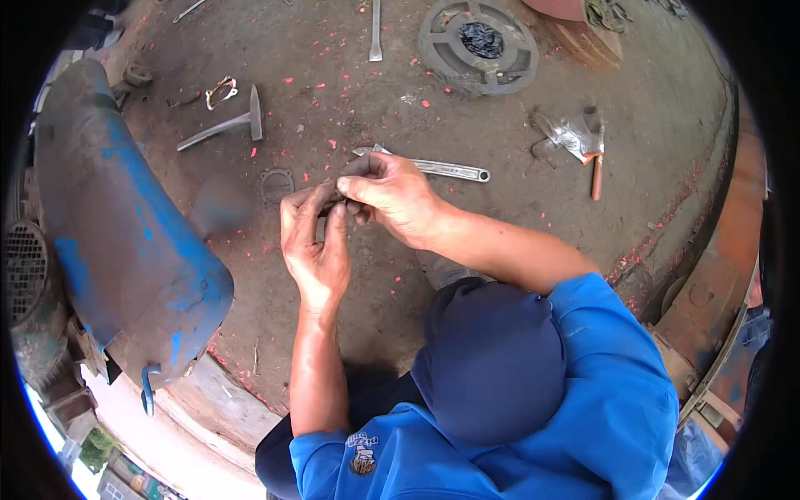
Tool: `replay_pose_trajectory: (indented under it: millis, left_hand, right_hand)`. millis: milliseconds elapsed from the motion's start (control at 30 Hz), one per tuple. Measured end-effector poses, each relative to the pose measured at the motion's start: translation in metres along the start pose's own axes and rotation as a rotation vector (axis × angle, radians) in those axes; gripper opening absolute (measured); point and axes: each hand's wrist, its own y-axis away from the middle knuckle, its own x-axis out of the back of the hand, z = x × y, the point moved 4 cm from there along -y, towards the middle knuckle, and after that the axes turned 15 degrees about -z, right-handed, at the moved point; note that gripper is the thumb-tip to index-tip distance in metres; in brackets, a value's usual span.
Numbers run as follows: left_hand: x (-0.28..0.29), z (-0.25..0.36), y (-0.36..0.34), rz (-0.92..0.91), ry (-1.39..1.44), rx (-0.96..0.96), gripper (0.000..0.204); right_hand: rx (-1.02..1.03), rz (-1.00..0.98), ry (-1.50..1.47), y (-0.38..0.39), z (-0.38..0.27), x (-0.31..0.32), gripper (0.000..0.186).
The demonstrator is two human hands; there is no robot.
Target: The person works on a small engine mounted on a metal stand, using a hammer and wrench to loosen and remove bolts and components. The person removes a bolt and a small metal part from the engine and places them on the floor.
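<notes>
My left hand [317,237] and my right hand [398,198] meet in front of me, above the dirty ground. The fingertips of both are pinched together around a small dark piece that they mostly hide, so its kind cannot be made out. Just beyond my right hand lies a silver wrench [454,171], its far-left end partly behind my fingers. A thin ring-shaped gasket [277,185] lies flat to the left of my hands. Farther left is a hammer [242,123] with a metal handle.
A large blue, worn metal housing [142,225] stands at the left. Farther off are a second gasket [221,93], a flat metal bar [376,33] and a round grey casting [433,37]. A wooden-handled tool [597,171] lies right. Red flakes dot the ground.
</notes>
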Motion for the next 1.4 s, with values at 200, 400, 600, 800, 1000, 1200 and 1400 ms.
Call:
replay_pose_trajectory:
  millis: [200, 400, 600, 800, 1000, 1200, 1400]
  left_hand:
    - [0.005, -0.008, -0.007, 0.017, 0.106, 0.041, 0.016]
    - [0.011, -0.027, -0.001, 0.081, 0.715, 0.243, 0.019]
    - [0.010, -0.027, 0.001, -0.010, 0.998, 0.334, 0.024]
    - [0.009, -0.031, 0.007, -0.067, 1.014, 0.277, 0.017]
    - [0.020, -0.026, 0.013, -0.108, 1.081, 0.361, 0.015]
    - [0.026, -0.011, -0.002, -0.019, 0.976, 0.095, 0.018]
    - [0.036, 0.008, 0.005, 0.025, 0.615, -0.065, 0.028]
  right_hand:
    - [-0.017, -0.059, -0.025, 0.001, -0.001, 0.005, 0.016]
    - [0.187, -0.011, 0.269, 0.006, -0.016, -0.006, 0.015]
    - [0.181, -0.001, 0.432, 0.006, -0.014, 0.008, 0.016]
    - [0.402, -0.011, 1.059, 0.019, -0.031, -0.016, 0.019]
    - [0.690, -0.274, 1.540, 0.030, -0.045, -0.060, 0.020]
    - [0.090, 0.005, 0.485, 0.014, -0.036, -0.031, 0.012]
    - [-0.073, -0.063, 0.223, 0.014, -0.038, -0.043, 0.019]
